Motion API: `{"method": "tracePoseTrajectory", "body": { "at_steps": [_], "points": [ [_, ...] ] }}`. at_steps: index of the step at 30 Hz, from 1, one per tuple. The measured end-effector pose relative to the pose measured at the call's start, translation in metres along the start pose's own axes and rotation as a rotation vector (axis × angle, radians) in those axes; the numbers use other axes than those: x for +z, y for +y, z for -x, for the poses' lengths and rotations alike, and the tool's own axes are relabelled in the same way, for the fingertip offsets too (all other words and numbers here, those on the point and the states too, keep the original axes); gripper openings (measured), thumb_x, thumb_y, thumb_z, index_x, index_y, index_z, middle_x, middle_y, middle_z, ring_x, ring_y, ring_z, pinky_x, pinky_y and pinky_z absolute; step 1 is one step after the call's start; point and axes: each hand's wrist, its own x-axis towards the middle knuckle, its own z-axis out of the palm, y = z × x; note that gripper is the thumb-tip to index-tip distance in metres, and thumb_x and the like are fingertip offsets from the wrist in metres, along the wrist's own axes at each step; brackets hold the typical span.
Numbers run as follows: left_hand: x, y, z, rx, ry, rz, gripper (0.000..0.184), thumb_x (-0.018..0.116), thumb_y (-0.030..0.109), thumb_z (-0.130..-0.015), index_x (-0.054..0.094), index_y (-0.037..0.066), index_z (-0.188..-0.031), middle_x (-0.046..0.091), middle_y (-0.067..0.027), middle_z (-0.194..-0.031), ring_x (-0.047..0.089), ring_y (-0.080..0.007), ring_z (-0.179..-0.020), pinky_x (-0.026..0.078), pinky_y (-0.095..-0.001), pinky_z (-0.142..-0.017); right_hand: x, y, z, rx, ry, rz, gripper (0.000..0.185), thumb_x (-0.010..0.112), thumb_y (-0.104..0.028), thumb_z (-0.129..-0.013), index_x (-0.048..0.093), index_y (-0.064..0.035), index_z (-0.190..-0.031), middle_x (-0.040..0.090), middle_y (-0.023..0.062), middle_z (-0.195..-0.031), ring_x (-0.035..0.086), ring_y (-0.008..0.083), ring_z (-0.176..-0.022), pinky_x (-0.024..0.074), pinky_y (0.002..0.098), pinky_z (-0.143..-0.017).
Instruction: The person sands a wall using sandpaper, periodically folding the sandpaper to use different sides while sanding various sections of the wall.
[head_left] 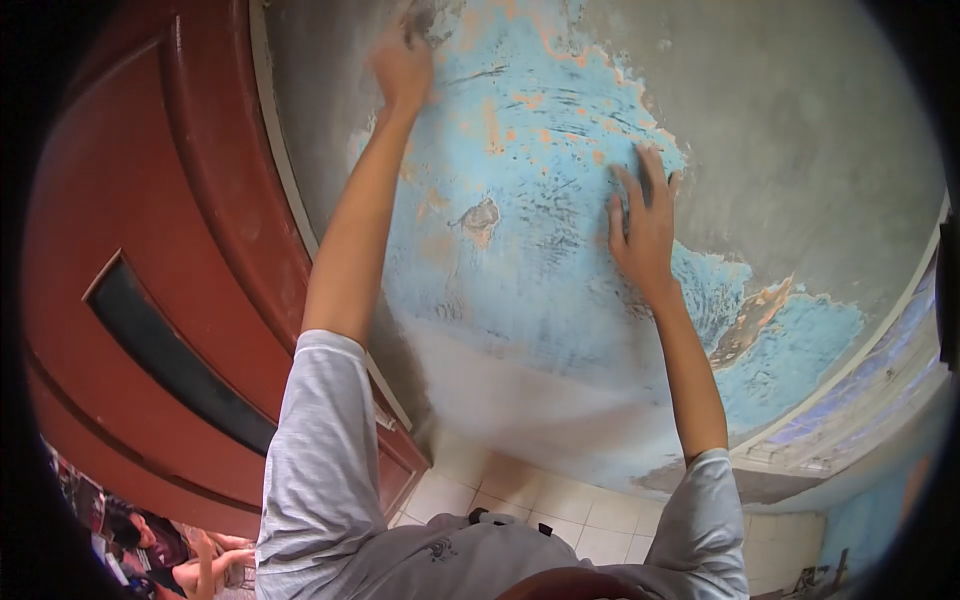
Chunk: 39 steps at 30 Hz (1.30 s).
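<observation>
A wall (780, 130) fills the middle, grey around a large patch of worn blue paint (450, 270) with orange spots and dark scrape marks. My left hand (403, 68) is raised to the patch's upper left edge, blurred by motion. Its fingers look closed around something small and dark at the top of the view, too smeared to name. Lower and to the right, my right hand (645, 230) has its fingers spread on or close to the blue paint, beside the grey plaster edge. Nothing shows in it.
A red-brown door (130, 190) with a dark narrow panel stands at the left. Below is a tiled floor (560, 500). At the lower left, another person (165, 545) is beyond the door. A light-coloured frame with bluish sheeting (850, 390) borders the wall at right.
</observation>
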Motion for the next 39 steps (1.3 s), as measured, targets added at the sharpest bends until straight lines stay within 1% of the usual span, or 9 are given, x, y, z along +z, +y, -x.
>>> {"method": "tracePoseTrajectory", "body": {
  "at_steps": [2, 4, 7, 11, 20, 23, 26, 31, 39],
  "points": [
    [0.022, 0.004, 0.019, -0.149, -0.408, -0.050, 0.055, 0.049, 0.007, -0.100, 0.049, 0.007, -0.156, 0.059, -0.0252, -0.147, 0.059, -0.0394, -0.134, 0.045, -0.0446, -0.114, 0.021, 0.004, -0.014, 0.008, 0.016, 0.136, 0.042, 0.060, -0.014, -0.099, 0.061, -0.0072, -0.141, 0.042, 0.0161, -0.162, 0.039, 0.0390, -0.151, 0.0280, 0.0554, -0.126],
    [0.063, 0.017, 0.076, 0.250, -0.174, -0.101, 0.060, 0.048, 0.017, -0.106, 0.032, -0.002, -0.161, 0.040, -0.0275, -0.162, 0.045, -0.0434, -0.146, 0.036, -0.0487, -0.123, 0.038, 0.003, -0.015, 0.023, 0.033, 0.268, 0.049, 0.061, -0.020, -0.099, 0.059, -0.0105, -0.147, 0.041, 0.0126, -0.165, 0.038, 0.0351, -0.153, 0.0268, 0.0548, -0.126],
    [0.062, -0.001, 0.062, 0.312, -0.372, -0.070, 0.064, 0.038, 0.023, -0.112, 0.017, -0.008, -0.164, 0.019, -0.0241, -0.172, 0.019, -0.0391, -0.159, 0.015, -0.0433, -0.132, 0.048, 0.006, -0.010, 0.018, 0.092, 0.304, 0.056, 0.061, -0.026, -0.098, 0.055, -0.0150, -0.153, 0.042, 0.0089, -0.166, 0.039, 0.0291, -0.153, 0.0290, 0.0533, -0.125],
    [0.079, -0.017, -0.004, 0.098, -0.306, -0.068, 0.060, 0.032, 0.026, -0.113, 0.026, -0.008, -0.161, 0.025, -0.0277, -0.169, 0.023, -0.0382, -0.158, 0.022, -0.0399, -0.130, 0.050, 0.009, -0.012, -0.014, 0.130, 0.326, 0.057, 0.063, -0.026, -0.096, 0.056, -0.0161, -0.152, 0.047, 0.0089, -0.163, 0.042, 0.0270, -0.152, 0.0308, 0.0515, -0.124],
    [0.052, -0.001, 0.018, 0.287, -0.368, -0.021, 0.060, 0.034, 0.027, -0.113, 0.020, 0.005, -0.167, 0.025, -0.0190, -0.172, 0.025, -0.0379, -0.158, 0.022, -0.0465, -0.130, 0.050, 0.004, -0.009, -0.028, 0.134, 0.371, 0.055, 0.061, -0.025, -0.097, 0.057, -0.0150, -0.151, 0.048, 0.0089, -0.162, 0.043, 0.0270, -0.151, 0.0300, 0.0504, -0.125],
    [0.075, -0.002, -0.021, 0.171, -0.348, -0.016, 0.062, 0.034, 0.026, -0.112, 0.021, -0.007, -0.163, 0.023, -0.0270, -0.170, 0.020, -0.0394, -0.159, 0.019, -0.0421, -0.131, 0.051, 0.007, -0.009, -0.031, 0.131, 0.379, 0.055, 0.060, -0.025, -0.097, 0.057, -0.0144, -0.151, 0.048, 0.0091, -0.163, 0.043, 0.0270, -0.151, 0.0301, 0.0505, -0.125],
    [0.070, 0.014, 0.007, 0.198, -0.248, 0.031, 0.061, 0.035, 0.028, -0.113, 0.020, 0.004, -0.167, 0.024, -0.0194, -0.172, 0.025, -0.0379, -0.158, 0.024, -0.0485, -0.129, 0.050, 0.007, -0.007, -0.027, 0.128, 0.371, 0.055, 0.059, -0.025, -0.097, 0.057, -0.0145, -0.151, 0.048, 0.0090, -0.163, 0.044, 0.0268, -0.151, 0.0303, 0.0506, -0.125],
    [0.039, -0.003, 0.089, 0.224, -0.412, -0.031, 0.064, 0.042, 0.026, -0.111, 0.021, 0.000, -0.166, 0.026, -0.0234, -0.170, 0.027, -0.0419, -0.156, 0.026, -0.0514, -0.128, 0.050, 0.006, -0.007, -0.037, 0.135, 0.394, 0.054, 0.056, -0.025, -0.099, 0.057, -0.0150, -0.151, 0.048, 0.0083, -0.162, 0.043, 0.0271, -0.151, 0.0304, 0.0513, -0.125],
    [0.052, -0.005, 0.005, 0.184, -0.538, -0.099, 0.065, 0.036, 0.026, -0.112, 0.016, -0.006, -0.164, 0.023, -0.0257, -0.170, 0.022, -0.0392, -0.158, 0.020, -0.0459, -0.130, 0.048, 0.007, -0.003, -0.038, 0.096, 0.401, 0.055, 0.054, -0.026, -0.100, 0.053, -0.0164, -0.154, 0.044, 0.0069, -0.165, 0.040, 0.0253, -0.153, 0.0299, 0.0513, -0.125]
  ]
}}
